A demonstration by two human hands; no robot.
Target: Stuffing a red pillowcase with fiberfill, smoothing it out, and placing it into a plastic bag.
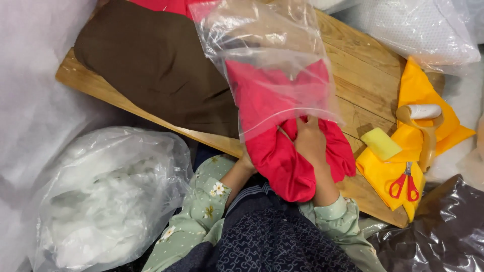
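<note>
Both our hands work at frame centre: right hand (pixel 310 142) fingers clamped on red cloth (pixel 282 108) half inside a clear bag (pixel 267 55); left hand (pixel 246 162) fingers hidden, cannot tell.

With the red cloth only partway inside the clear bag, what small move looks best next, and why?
Probably push the red cloth deeper with the right hand. Its lower half bunches outside the clear plastic bag, whose upper part looks empty. The left hand, mostly hidden under the cloth, could steady the bag's edge.

Both hands (pixel 308 143) raised, fingers curled, gripping.
</note>
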